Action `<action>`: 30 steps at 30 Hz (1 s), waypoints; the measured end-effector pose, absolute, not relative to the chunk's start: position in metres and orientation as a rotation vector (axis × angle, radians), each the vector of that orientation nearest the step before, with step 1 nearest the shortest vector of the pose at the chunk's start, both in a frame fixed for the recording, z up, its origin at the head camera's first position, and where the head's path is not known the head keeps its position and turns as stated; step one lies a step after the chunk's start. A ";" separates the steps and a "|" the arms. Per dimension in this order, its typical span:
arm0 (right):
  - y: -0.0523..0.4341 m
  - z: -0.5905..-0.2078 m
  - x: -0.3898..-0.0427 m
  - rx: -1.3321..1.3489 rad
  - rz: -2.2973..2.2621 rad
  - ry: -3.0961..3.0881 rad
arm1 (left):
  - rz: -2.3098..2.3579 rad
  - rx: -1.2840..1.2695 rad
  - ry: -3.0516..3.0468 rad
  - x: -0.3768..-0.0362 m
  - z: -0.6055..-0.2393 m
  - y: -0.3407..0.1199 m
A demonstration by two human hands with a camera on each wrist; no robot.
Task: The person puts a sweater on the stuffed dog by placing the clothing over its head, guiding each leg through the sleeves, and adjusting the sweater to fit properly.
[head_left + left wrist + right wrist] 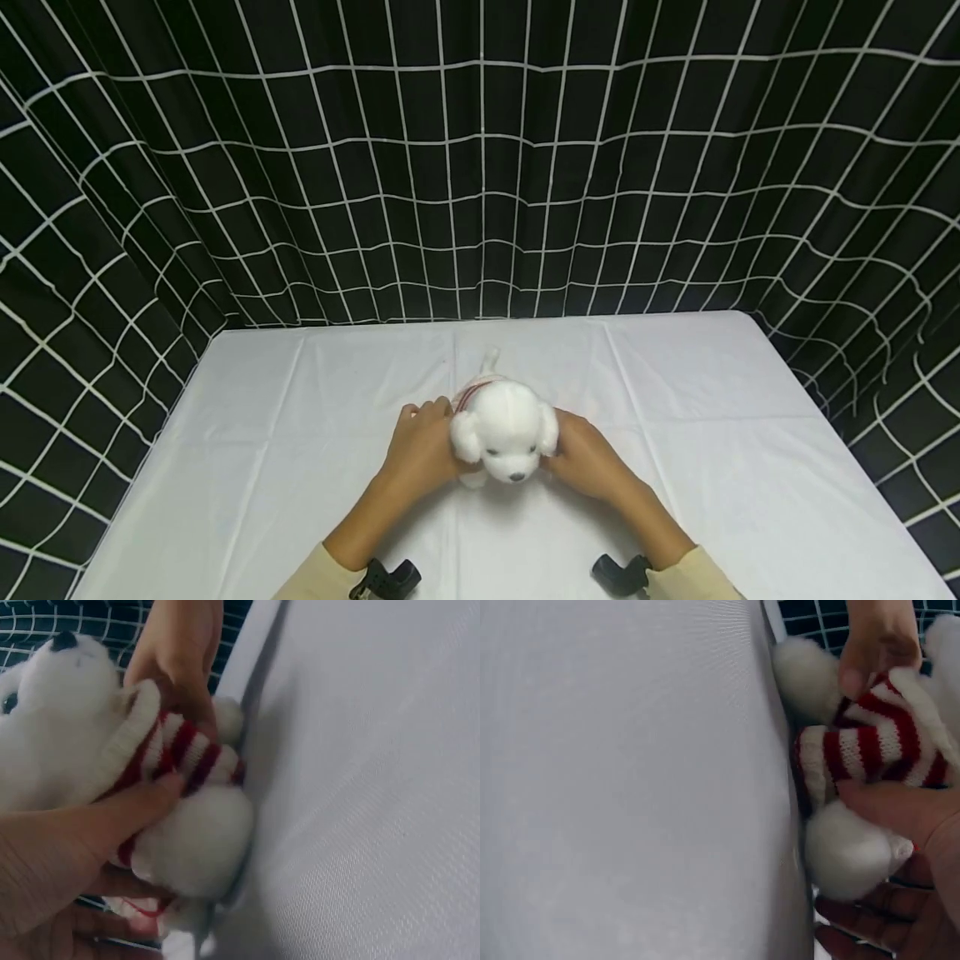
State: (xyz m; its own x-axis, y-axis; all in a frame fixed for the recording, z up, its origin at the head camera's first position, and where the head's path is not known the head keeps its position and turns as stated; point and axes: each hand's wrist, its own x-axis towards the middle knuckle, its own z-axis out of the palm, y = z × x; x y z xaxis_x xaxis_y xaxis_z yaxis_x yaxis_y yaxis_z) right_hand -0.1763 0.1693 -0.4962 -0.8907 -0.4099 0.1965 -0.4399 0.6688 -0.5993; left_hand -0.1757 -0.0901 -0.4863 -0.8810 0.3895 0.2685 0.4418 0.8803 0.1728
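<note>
Two hands clasp a white plush dog (504, 429) standing at the middle of the white desk (712, 467). Left hand (422, 448) grips its flank at 9 o'clock, right hand (588, 457) at 3 o'clock, fingers apparently curled on its red-striped sweater (870, 754). Gridded black curtain (480, 167) hangs at 12 o'clock.

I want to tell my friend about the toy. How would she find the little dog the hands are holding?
Look at the white table in front of the black curtain with white grid lines. Near its middle, the left hand and right hand grip a fluffy white toy dog from both sides. It has a black nose and wears a red-and-white striped knitted sweater.
</note>
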 end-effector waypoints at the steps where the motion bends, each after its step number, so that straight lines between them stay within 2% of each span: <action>1: 0.169 -0.496 -0.175 0.702 0.996 -2.831 | -0.322 -0.624 -2.838 -0.174 -0.486 -0.090; 10: 0.167 -0.486 -0.171 0.627 0.772 -2.866 | -0.365 -0.663 -2.928 -0.164 -0.471 -0.092; 20: 0.162 -0.486 -0.167 0.691 1.024 -2.757 | -0.854 -0.583 -2.893 -0.165 -0.483 -0.083; 25: 0.162 -0.486 -0.166 0.674 1.166 -2.834 | -1.056 -0.664 -2.896 -0.171 -0.484 -0.084; 30: 0.173 -0.483 -0.175 0.769 1.276 -2.894 | -1.341 -0.743 -2.990 -0.182 -0.475 -0.104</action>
State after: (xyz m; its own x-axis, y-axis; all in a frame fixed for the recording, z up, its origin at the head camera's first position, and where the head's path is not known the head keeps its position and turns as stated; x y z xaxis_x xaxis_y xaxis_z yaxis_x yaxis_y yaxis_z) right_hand -0.1745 0.1733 -0.4830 -0.8822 -0.4632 0.0846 -0.3749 0.5823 -0.7214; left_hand -0.1819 -0.1040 -0.4750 -0.8795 0.4755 -0.0189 0.3022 0.5888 0.7497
